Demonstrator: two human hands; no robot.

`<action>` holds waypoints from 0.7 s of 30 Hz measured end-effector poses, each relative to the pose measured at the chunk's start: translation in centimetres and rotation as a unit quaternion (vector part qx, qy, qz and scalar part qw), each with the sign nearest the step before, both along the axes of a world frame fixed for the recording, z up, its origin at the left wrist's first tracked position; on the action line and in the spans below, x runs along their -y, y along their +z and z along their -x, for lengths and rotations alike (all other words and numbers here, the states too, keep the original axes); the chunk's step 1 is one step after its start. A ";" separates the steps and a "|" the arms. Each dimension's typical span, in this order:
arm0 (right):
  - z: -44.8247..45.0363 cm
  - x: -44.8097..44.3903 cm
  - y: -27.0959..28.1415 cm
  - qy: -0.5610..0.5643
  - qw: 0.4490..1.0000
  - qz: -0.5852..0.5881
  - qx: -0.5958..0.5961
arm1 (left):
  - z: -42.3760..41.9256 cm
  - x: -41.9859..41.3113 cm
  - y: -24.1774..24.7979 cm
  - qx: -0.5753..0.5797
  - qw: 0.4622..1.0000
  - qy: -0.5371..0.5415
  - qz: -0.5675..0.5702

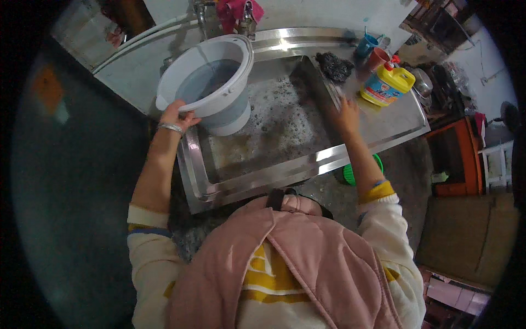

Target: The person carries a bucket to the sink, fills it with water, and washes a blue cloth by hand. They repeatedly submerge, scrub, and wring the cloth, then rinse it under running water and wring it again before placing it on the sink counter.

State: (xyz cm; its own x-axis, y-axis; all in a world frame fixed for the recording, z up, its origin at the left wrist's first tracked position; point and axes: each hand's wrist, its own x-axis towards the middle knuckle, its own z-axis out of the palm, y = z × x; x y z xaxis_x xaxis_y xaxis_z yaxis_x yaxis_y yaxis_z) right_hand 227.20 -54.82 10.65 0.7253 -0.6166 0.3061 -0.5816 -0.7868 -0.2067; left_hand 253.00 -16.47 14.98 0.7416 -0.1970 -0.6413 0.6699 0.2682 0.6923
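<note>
My left hand (177, 116) grips the near rim of a white and grey plastic bucket (230, 96). The bucket tilts at the left end of a stainless steel sink (263, 177), and greyish content shows inside it. Foamy water (283, 119) covers part of the basin floor. My right hand (347, 115) is at the basin's right edge, beside the drainboard; its fingertips are partly hidden, so I cannot tell whether it holds anything. Beyond it lies a dark, crumpled mesh-like bundle (335, 66). A yellow detergent jug (386, 86) with a red cap stands on the drainboard to its right.
Behind the jug stand a red cup (376, 59) and a blue cup (366, 44) with toothbrushes. A pink cloth (238, 14) hangs over the taps at the back wall. A green basket (349, 174) shows below the sink's front edge. An orange-framed cabinet (472, 156) is at right.
</note>
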 end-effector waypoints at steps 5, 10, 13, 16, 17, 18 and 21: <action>8.5 0.6 -9.4 -0.180 0.979 -0.036 -0.086 | 0.7 -0.9 -0.4 0.064 0.995 -0.071 -0.012; 8.8 -0.1 -11.7 -0.176 0.984 0.017 0.033 | -0.5 -2.8 -2.4 0.347 0.881 -0.318 -0.052; 8.5 0.0 -11.0 -0.164 0.984 0.013 0.064 | -2.6 -3.4 -3.3 0.203 0.945 -0.241 0.092; 8.6 -0.3 -10.6 -0.183 0.982 0.011 0.042 | -3.3 -3.4 -3.4 0.116 0.975 -0.191 0.002; 8.7 -0.5 -10.5 -0.185 0.982 0.015 0.038 | -3.0 -3.3 -3.1 0.253 0.926 -0.264 -0.093; 8.8 -0.6 -10.4 -0.182 0.983 0.014 0.033 | -2.3 -3.0 -2.9 0.275 0.915 -0.253 -0.149; 9.0 -1.0 -10.2 -0.174 0.982 0.030 0.065 | 0.0 -1.4 -1.5 0.079 0.996 -0.017 0.024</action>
